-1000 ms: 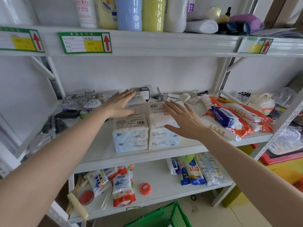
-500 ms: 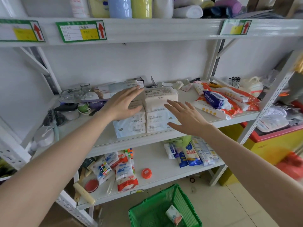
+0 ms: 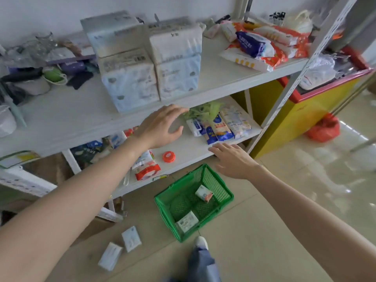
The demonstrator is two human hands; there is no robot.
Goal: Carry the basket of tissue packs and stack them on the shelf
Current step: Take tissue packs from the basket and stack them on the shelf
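Note:
Two stacks of white and pale blue tissue packs (image 3: pixel 150 58) stand side by side on the middle shelf (image 3: pixel 61 119). On the floor below sits a green basket (image 3: pixel 221 186) holding two small tissue packs (image 3: pixel 204 195). Two more small packs (image 3: pixel 131 238) lie on the floor to its left. My left hand (image 3: pixel 162 127) hovers open in front of the middle shelf's edge, holding nothing. My right hand (image 3: pixel 234 159) is open too, fingers spread, in the air above the basket's far right corner.
The lower shelf carries snack packets (image 3: pixel 219 127), an orange lid (image 3: pixel 168 156) and a red and white pack (image 3: pixel 147 170). Colourful packets (image 3: pixel 264 43) fill the middle shelf's right end. A yellow and red chest (image 3: pixel 305 110) stands right. My shoe (image 3: pixel 201 243) is beside the basket.
Both hands have left the tissue stacks and dropped lower, toward the basket. The view has tilted down, showing the floor, the basket and the loose packs.

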